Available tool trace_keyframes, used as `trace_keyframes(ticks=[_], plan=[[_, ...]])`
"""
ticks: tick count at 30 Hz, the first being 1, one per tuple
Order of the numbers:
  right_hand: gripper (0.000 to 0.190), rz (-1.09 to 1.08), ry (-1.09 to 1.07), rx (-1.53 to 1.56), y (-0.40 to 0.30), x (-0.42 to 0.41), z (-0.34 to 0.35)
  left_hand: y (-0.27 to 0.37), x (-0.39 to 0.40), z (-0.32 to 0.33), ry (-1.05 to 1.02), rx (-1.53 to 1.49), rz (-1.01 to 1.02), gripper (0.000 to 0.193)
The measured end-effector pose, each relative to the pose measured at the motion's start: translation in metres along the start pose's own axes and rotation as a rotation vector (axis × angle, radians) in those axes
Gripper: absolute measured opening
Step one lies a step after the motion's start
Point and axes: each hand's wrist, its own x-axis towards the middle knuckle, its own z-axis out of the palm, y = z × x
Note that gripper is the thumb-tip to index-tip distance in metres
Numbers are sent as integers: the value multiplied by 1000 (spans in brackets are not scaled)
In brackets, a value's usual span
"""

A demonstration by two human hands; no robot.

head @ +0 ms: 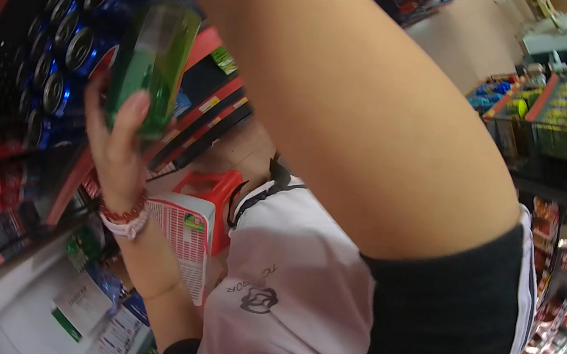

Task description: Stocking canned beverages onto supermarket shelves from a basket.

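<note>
My left hand (122,150), with a red bead bracelet and a pale wristband, is wrapped around a green, see-through bottle or similar container (150,70) at the upper left. Its thumb lies across the near side, and motion blurs both. Just behind it, rows of blue drink cans (81,48) stand on a dark shelf. My right arm crosses the picture from the black sleeve at the right up to the top edge; its hand is out of view.
A red plastic stool or basket (224,212) and a white-and-red slatted panel (183,239) are beside my torso. Red-edged shelves (205,107) run behind the left wrist. More stocked shelves (558,116) stand at the right, with papers (85,301) at the lower left.
</note>
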Motion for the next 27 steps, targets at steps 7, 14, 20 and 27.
trace_keyframes(ticks=[7,14,20,27], plan=[[79,-89,-31,67,-38,41,-9,20,68,13,149,775,355,56],[79,-131,-56,115,-46,58,-14,15,130,49,105,1084,421,53],[83,-209,-24,259,-30,54,-4,19,148,60,17,1263,545,44],[76,-216,34,265,-20,58,1,50,136,94,-83,1133,409,42]])
